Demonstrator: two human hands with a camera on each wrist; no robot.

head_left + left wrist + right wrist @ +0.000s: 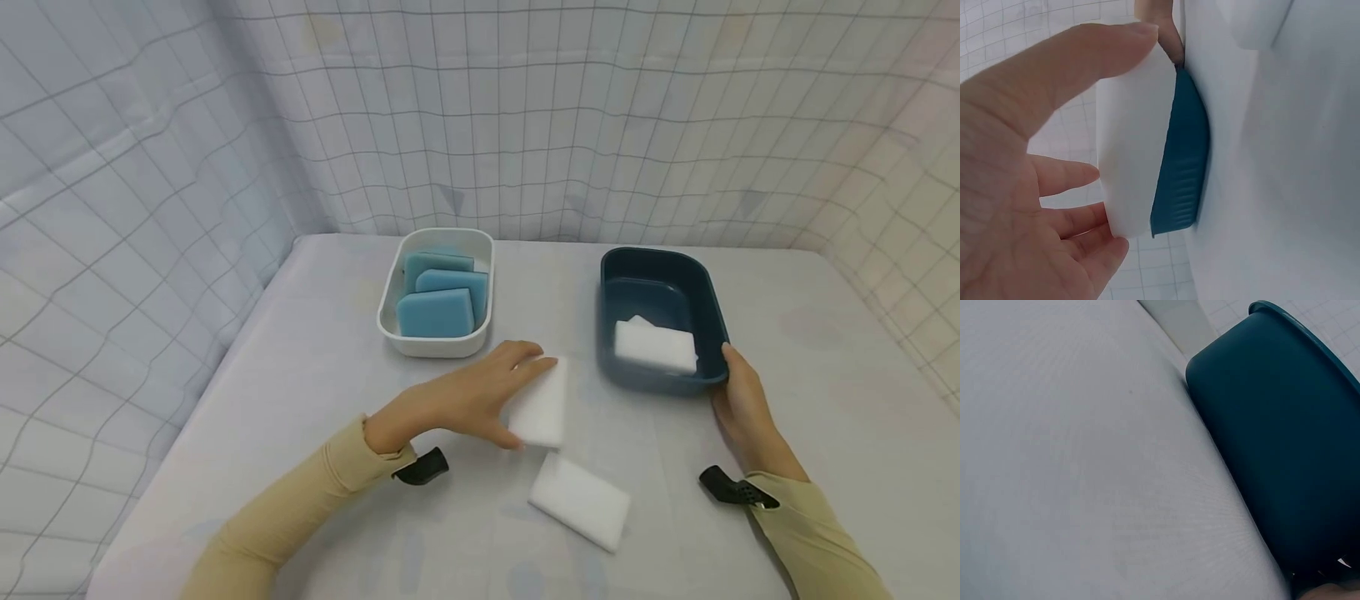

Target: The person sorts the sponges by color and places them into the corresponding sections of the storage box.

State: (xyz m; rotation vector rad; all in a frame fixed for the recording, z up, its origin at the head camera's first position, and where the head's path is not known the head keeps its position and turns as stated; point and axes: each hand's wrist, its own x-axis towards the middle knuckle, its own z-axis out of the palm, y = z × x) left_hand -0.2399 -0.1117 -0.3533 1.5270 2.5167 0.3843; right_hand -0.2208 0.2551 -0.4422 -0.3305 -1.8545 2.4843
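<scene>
My left hand (483,398) pinches a white sponge block (543,408) by its edges, thumb on one side and fingers on the other. In the left wrist view the block (1130,140) is between thumb and fingertips, overlapping the dark blue tub (1184,165) behind it. A second white block (581,502) lies flat on the table, just nearer to me. My right hand (750,417) grips the near right corner of the tub (648,381), which has white blocks (656,346) inside. Only a bit of the right fingers (1329,592) shows in the right wrist view.
Left of the tub stands a white tub (435,347) with several blue sponges (435,313) leaning in it. Both tubs are toward the back of the white-covered table (337,317). A checked curtain (465,125) hangs behind and along both sides.
</scene>
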